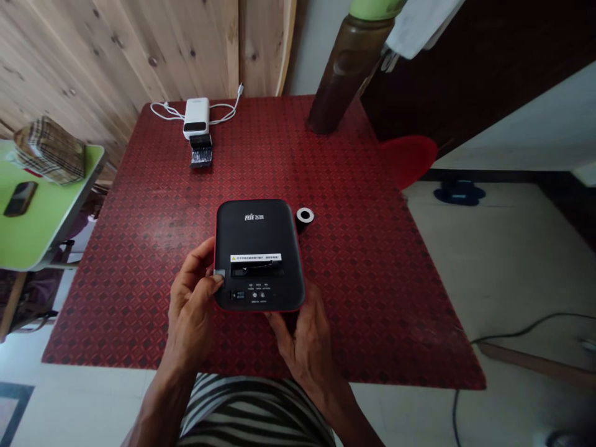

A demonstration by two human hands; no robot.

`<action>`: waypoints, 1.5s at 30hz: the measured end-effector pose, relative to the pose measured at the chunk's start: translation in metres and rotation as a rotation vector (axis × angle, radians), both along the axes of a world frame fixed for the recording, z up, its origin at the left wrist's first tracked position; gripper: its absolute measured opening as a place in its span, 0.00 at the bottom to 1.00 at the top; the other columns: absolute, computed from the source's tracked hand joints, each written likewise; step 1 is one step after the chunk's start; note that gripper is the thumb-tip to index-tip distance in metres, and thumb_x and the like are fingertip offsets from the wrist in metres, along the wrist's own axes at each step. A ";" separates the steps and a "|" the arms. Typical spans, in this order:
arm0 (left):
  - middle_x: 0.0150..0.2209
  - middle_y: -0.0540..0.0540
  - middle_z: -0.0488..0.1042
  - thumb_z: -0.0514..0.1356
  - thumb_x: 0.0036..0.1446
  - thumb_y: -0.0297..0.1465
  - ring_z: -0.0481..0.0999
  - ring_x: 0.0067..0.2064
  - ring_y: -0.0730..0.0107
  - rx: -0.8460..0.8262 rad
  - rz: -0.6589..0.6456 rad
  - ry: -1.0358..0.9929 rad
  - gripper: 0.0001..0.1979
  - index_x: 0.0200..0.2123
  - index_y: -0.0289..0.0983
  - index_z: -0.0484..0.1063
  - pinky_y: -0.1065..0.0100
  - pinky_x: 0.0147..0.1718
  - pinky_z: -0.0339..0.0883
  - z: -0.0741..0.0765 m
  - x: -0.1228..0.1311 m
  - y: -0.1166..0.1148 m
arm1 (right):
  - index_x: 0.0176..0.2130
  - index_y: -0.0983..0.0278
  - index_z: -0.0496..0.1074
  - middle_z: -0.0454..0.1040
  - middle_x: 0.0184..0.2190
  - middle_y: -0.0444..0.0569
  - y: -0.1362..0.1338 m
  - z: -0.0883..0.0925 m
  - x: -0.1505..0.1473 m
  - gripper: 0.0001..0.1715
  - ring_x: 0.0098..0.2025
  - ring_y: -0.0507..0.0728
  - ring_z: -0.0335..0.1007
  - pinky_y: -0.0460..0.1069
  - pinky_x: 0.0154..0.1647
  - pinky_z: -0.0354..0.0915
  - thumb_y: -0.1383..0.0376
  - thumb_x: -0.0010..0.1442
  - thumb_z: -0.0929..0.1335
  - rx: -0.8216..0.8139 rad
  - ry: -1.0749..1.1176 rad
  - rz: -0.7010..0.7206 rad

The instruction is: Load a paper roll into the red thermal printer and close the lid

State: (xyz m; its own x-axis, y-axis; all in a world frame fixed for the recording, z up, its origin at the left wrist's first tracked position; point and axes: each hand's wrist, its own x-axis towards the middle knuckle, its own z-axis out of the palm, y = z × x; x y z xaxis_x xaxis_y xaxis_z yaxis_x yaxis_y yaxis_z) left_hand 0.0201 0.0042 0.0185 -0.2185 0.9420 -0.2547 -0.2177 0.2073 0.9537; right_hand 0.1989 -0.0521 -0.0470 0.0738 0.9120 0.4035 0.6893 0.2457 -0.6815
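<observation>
A black label printer (258,251) with a rounded top and a white warning strip sits near the front of the red patterned table (354,248). My left hand (193,304) grips its left side, thumb pressed on a small grey tab at the edge. My right hand (302,344) holds the printer's front underside, fingers curled beneath it. A small black roll with a white core (304,216) lies just right of the printer's back corner.
A white power bank with cable (196,117) and a small black device (201,151) lie at the far side. A tall brown bottle (347,68) stands at the back. A green side table (41,217) at left carries a phone (19,198) and a checked pouch (50,150).
</observation>
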 end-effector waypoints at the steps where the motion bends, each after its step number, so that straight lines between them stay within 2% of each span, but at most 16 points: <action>1: 0.64 0.44 0.84 0.72 0.60 0.37 0.83 0.64 0.49 0.002 0.000 0.001 0.27 0.63 0.45 0.82 0.56 0.58 0.78 0.000 0.000 0.000 | 0.78 0.60 0.58 0.80 0.61 0.65 0.000 0.000 0.000 0.35 0.59 0.71 0.85 0.67 0.56 0.86 0.58 0.80 0.68 0.002 0.001 -0.001; 5: 0.63 0.42 0.85 0.71 0.61 0.36 0.86 0.57 0.51 0.014 -0.034 -0.002 0.29 0.66 0.44 0.80 0.56 0.54 0.80 -0.004 -0.002 -0.001 | 0.77 0.60 0.59 0.80 0.59 0.64 0.002 -0.001 -0.002 0.34 0.58 0.70 0.85 0.68 0.55 0.86 0.55 0.81 0.68 0.003 0.009 -0.002; 8: 0.62 0.42 0.85 0.69 0.62 0.36 0.86 0.58 0.50 0.058 -0.063 0.022 0.28 0.65 0.43 0.80 0.54 0.56 0.78 -0.009 -0.005 0.000 | 0.76 0.58 0.62 0.81 0.61 0.62 0.000 0.001 0.000 0.32 0.59 0.68 0.85 0.66 0.58 0.85 0.53 0.81 0.69 -0.031 0.085 0.018; 11: 0.64 0.43 0.84 0.69 0.65 0.37 0.84 0.60 0.51 0.106 -0.082 0.044 0.27 0.67 0.44 0.80 0.55 0.58 0.77 -0.013 -0.007 -0.002 | 0.76 0.58 0.63 0.80 0.64 0.61 -0.006 0.012 0.011 0.34 0.62 0.67 0.84 0.64 0.59 0.84 0.51 0.80 0.70 -0.098 0.158 0.034; 13: 0.66 0.44 0.83 0.69 0.67 0.38 0.84 0.60 0.53 0.122 -0.108 0.032 0.27 0.68 0.46 0.79 0.56 0.59 0.76 -0.015 -0.009 -0.003 | 0.77 0.57 0.63 0.79 0.66 0.61 -0.005 0.026 0.024 0.34 0.62 0.66 0.83 0.63 0.58 0.84 0.51 0.80 0.70 -0.060 0.160 -0.003; 15: 0.66 0.45 0.82 0.69 0.69 0.39 0.84 0.60 0.54 0.140 -0.135 0.036 0.26 0.69 0.47 0.79 0.57 0.59 0.76 -0.015 -0.011 -0.005 | 0.74 0.57 0.68 0.81 0.65 0.58 0.004 0.046 0.035 0.28 0.61 0.64 0.84 0.60 0.59 0.83 0.58 0.81 0.69 0.042 0.105 -0.010; 18: 0.66 0.43 0.82 0.69 0.71 0.42 0.84 0.60 0.53 0.189 -0.167 0.093 0.26 0.69 0.47 0.79 0.57 0.56 0.77 -0.018 -0.014 -0.005 | 0.63 0.57 0.77 0.87 0.54 0.50 0.039 0.077 0.042 0.18 0.55 0.58 0.85 0.56 0.62 0.80 0.72 0.79 0.69 0.149 -0.069 0.155; 20: 0.67 0.43 0.82 0.68 0.73 0.45 0.84 0.61 0.52 0.243 -0.185 0.125 0.26 0.70 0.46 0.78 0.57 0.55 0.78 -0.021 -0.016 -0.005 | 0.57 0.61 0.80 0.88 0.52 0.52 0.071 0.094 0.035 0.15 0.55 0.59 0.85 0.56 0.62 0.80 0.75 0.78 0.68 0.203 -0.178 0.307; 22: 0.68 0.41 0.81 0.67 0.73 0.47 0.84 0.62 0.50 0.291 -0.197 0.148 0.28 0.71 0.45 0.76 0.55 0.55 0.78 -0.025 -0.017 -0.005 | 0.54 0.63 0.82 0.88 0.55 0.55 0.101 0.104 0.022 0.18 0.59 0.63 0.83 0.60 0.66 0.77 0.78 0.77 0.66 0.047 -0.366 0.444; 26: 0.71 0.40 0.78 0.66 0.74 0.47 0.82 0.64 0.48 0.301 -0.217 0.164 0.31 0.74 0.45 0.73 0.51 0.59 0.77 -0.030 -0.017 -0.004 | 0.52 0.67 0.83 0.88 0.52 0.59 0.140 0.114 -0.004 0.20 0.56 0.66 0.85 0.60 0.60 0.77 0.81 0.75 0.64 -0.320 -0.659 0.564; 29: 0.70 0.41 0.78 0.67 0.73 0.47 0.81 0.65 0.48 0.295 -0.217 0.151 0.30 0.73 0.45 0.73 0.48 0.63 0.76 -0.029 -0.017 -0.004 | 0.54 0.68 0.83 0.87 0.53 0.61 0.150 0.124 -0.013 0.20 0.57 0.67 0.85 0.59 0.58 0.77 0.80 0.74 0.65 -0.440 -0.790 0.609; 32: 0.70 0.42 0.78 0.67 0.73 0.46 0.80 0.66 0.47 0.285 -0.215 0.147 0.30 0.73 0.46 0.73 0.48 0.64 0.75 -0.028 -0.017 -0.004 | 0.55 0.69 0.83 0.86 0.56 0.61 0.152 0.133 -0.014 0.19 0.60 0.67 0.84 0.59 0.61 0.75 0.79 0.74 0.66 -0.481 -0.827 0.648; 36: 0.70 0.41 0.77 0.67 0.73 0.47 0.79 0.67 0.46 0.252 -0.226 0.137 0.31 0.74 0.47 0.72 0.46 0.66 0.72 -0.029 -0.018 -0.005 | 0.54 0.67 0.82 0.87 0.52 0.58 0.140 0.134 -0.010 0.14 0.55 0.66 0.84 0.58 0.57 0.77 0.76 0.73 0.70 -0.362 -0.772 0.568; 41: 0.69 0.43 0.78 0.67 0.73 0.47 0.80 0.66 0.49 0.253 -0.226 0.155 0.30 0.74 0.48 0.73 0.50 0.64 0.74 -0.026 -0.018 -0.005 | 0.48 0.66 0.82 0.88 0.44 0.56 0.112 0.131 0.007 0.11 0.45 0.65 0.85 0.58 0.45 0.79 0.78 0.70 0.72 -0.009 -0.672 0.388; 43: 0.69 0.43 0.79 0.68 0.73 0.46 0.81 0.65 0.49 0.244 -0.223 0.139 0.29 0.73 0.49 0.74 0.53 0.60 0.77 -0.025 -0.017 -0.005 | 0.50 0.65 0.82 0.88 0.45 0.55 0.103 0.136 0.024 0.11 0.46 0.64 0.86 0.58 0.47 0.81 0.76 0.71 0.73 0.111 -0.523 0.322; 45: 0.68 0.43 0.79 0.69 0.72 0.46 0.82 0.64 0.48 0.234 -0.213 0.123 0.29 0.72 0.49 0.75 0.55 0.56 0.79 -0.024 -0.017 -0.004 | 0.55 0.62 0.81 0.89 0.48 0.52 0.096 0.142 0.046 0.14 0.48 0.62 0.87 0.57 0.53 0.82 0.74 0.72 0.74 0.153 -0.360 0.283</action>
State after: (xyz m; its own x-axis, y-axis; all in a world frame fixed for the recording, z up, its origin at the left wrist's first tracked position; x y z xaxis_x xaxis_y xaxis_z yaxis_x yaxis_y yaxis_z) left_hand 0.0033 0.0000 -0.0056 -0.0265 0.9996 -0.0103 -0.0735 0.0083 0.9973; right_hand 0.2446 0.0434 0.0945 -0.3376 0.8044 0.4889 0.7667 0.5363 -0.3530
